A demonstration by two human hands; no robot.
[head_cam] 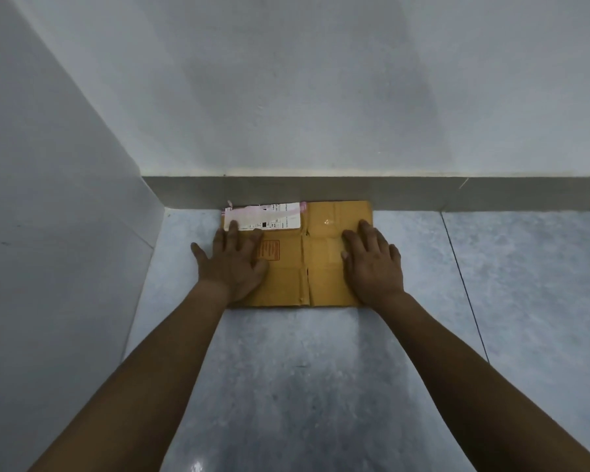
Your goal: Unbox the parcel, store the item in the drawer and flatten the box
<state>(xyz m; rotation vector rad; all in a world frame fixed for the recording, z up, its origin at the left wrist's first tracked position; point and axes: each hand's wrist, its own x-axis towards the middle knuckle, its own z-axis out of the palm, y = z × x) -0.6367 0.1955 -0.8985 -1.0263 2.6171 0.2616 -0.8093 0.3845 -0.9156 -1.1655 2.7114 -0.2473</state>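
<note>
A brown cardboard box [315, 264] lies flat on the grey floor, its far edge against the skirting board. A white shipping label [273, 216] with pink tape sits on its far left part. My left hand [234, 264] rests palm down on the box's left side, fingers spread, fingertips touching the label. Palm down on the box's right side lies my right hand [372, 264], fingers apart. Neither hand grips anything. No item or drawer is in view.
A white wall [321, 80] with a grey skirting board [491, 194] stands right behind the box. A second white wall [48, 233] closes the left side, forming a corner. Grey tiled floor [508, 284] stretches to the right and toward me.
</note>
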